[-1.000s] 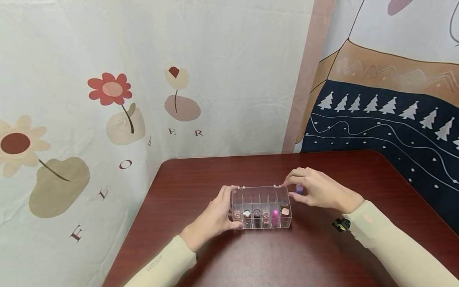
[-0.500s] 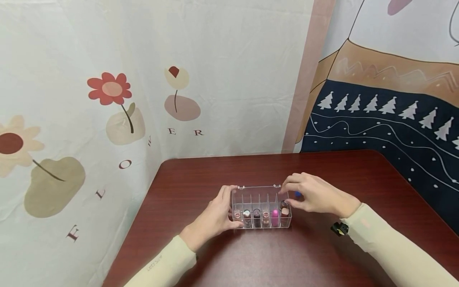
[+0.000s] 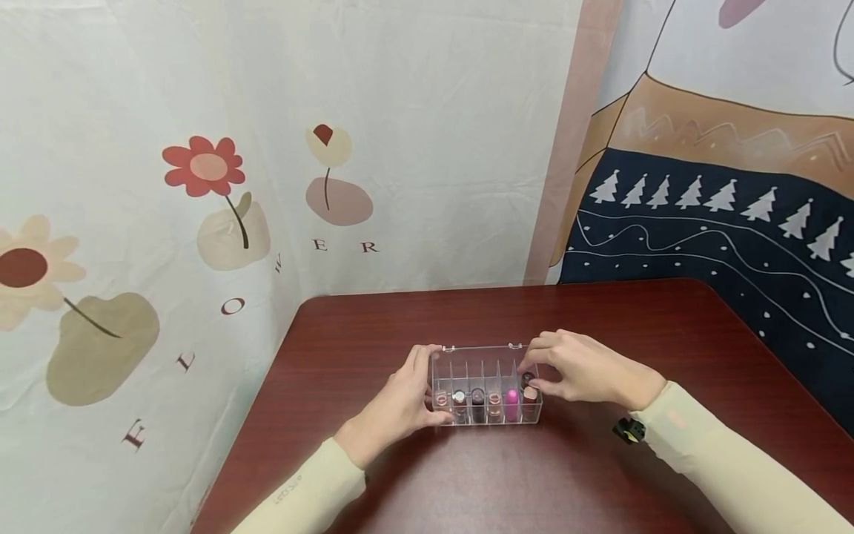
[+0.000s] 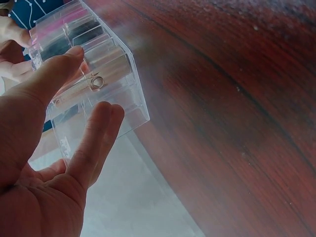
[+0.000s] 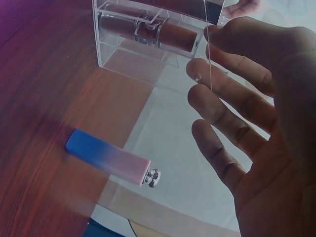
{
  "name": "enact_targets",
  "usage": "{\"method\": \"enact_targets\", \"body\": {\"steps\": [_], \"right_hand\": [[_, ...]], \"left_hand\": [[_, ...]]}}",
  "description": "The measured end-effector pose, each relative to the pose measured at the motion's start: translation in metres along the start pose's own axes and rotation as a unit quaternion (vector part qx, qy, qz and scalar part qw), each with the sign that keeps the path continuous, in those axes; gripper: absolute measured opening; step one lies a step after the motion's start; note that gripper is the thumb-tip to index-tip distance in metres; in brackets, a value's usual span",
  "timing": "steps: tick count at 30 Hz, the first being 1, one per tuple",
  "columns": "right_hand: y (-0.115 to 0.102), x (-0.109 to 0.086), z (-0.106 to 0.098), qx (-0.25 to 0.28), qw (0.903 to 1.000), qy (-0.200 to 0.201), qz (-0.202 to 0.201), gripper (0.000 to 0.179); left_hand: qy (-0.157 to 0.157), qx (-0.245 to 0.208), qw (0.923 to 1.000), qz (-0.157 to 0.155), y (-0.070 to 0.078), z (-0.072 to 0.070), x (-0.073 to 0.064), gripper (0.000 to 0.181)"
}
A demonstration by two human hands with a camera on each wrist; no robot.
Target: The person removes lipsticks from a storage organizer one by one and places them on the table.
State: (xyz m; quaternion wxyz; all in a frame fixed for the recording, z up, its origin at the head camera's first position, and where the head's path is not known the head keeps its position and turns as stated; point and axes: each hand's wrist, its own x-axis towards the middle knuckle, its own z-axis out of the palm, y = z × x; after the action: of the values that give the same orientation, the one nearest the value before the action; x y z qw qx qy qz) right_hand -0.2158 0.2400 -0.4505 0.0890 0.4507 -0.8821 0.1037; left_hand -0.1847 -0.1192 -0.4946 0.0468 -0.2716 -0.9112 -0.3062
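Gripping the clear divided organizer (image 3: pixel 475 380) by its left end, the left hand (image 3: pixel 402 397) should steady it nicely. Can't tell if the right hand (image 3: pixel 587 367) is pinching the dark-topped tube (image 3: pixel 528 379) at back right; I'd go straight, no tilting.

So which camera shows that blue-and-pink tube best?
The right wrist view: the blue-and-pink tube appears whole and large there, silvery tip included. The head view doesn't show it, perhaps because the right hand blocks it; the left wrist view doesn't show it either.
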Motion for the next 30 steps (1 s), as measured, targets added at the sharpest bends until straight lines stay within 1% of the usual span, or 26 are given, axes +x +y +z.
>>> {"method": "enact_targets", "body": {"steps": [8,21,30], "right_hand": [[-0.0020,0.0017,-0.0002,0.013,0.9998,-0.013,0.006,0.021],[-0.0012,0.0034,0.0024,0.031,0.9994,-0.013,0.012,0.019],[-0.0009,0.0029,0.0036,0.034,0.9993,-0.011,0.011,0.017]], "left_hand": [[0.007,0.006,0.9999,0.012,0.0002,0.0012,0.0001,0.112],[0.005,0.006,1.0000,0.002,0.0011,0.0020,-0.0005,0.111],[0.006,0.005,1.0000,0.003,0.0011,0.0017,-0.0005,0.111]]}}
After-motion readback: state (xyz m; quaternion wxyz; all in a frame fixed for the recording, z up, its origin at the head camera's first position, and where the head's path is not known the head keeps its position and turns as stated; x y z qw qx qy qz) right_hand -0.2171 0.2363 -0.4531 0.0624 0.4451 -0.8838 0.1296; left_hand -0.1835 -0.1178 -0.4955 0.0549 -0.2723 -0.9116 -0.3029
